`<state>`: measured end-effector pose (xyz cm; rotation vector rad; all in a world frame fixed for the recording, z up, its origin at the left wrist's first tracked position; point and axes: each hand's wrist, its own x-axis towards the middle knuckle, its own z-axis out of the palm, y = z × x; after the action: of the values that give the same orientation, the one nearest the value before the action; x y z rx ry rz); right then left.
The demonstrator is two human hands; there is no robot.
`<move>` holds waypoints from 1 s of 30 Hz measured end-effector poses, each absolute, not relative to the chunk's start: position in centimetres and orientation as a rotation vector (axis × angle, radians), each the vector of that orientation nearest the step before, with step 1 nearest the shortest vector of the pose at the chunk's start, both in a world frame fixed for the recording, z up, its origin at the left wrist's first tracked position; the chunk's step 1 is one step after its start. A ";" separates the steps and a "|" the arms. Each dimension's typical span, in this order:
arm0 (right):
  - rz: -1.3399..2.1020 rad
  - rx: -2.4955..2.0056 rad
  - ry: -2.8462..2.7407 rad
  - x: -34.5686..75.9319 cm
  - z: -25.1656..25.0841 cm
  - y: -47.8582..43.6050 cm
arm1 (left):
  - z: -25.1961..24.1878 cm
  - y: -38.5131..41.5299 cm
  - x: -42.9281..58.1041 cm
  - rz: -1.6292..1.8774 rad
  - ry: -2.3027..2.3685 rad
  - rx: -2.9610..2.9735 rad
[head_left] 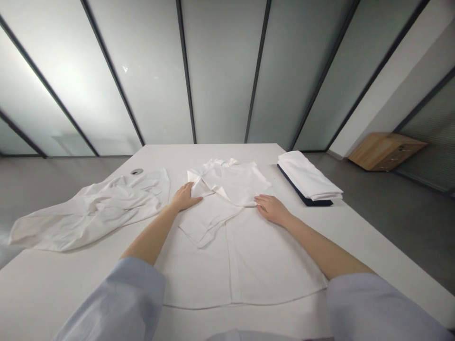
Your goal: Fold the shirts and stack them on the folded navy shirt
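A white shirt lies spread on the white table, its hem toward me and its collar at the far end. One sleeve is folded across the front, the cuff end lying near the middle. My left hand rests on the shirt's left edge near the shoulder, fingers spread and flat. On the right edge, my right hand lies with its fingers stretched out on the cloth by a fold. Neither hand is closed on the fabric.
A crumpled white garment lies at the left, partly over the table edge. Behind it is a round metal grommet. Folded white cloth sits on a dark item at the right. A wooden cabinet stands on the floor beyond.
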<state>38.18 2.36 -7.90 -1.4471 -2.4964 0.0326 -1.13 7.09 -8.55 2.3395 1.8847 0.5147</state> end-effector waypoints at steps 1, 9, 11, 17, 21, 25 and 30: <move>0.053 -1.469 -2.435 38.0 -7.5 2.6 | -8.5 7.0 -1.2 0.519 1.878 2.338; 0.862 -1.233 -1.334 37.1 0.6 5.8 | -8.5 6.7 -1.3 0.578 1.889 2.349; 1.067 -1.155 -1.215 36.9 1.8 5.8 | -8.3 6.6 -1.1 0.591 1.923 2.389; 1.370 -1.219 -1.109 37.8 -0.5 2.7 | -6.9 7.2 -1.5 0.552 2.014 2.447; 1.610 -1.262 -1.060 40.0 -3.0 0.2 | -5.5 7.7 -2.5 0.977 2.193 2.259; 1.795 -1.361 -1.443 42.5 -3.7 -1.2 | -5.1 7.6 -3.0 1.000 2.188 2.241; 1.520 -1.586 -1.888 43.0 -3.0 0.6 | -6.3 6.8 -2.3 0.560 2.016 2.467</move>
<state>42.97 0.57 -2.96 -1.5862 -1.8881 1.5203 -2.28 6.79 -6.27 2.4668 2.0160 0.5599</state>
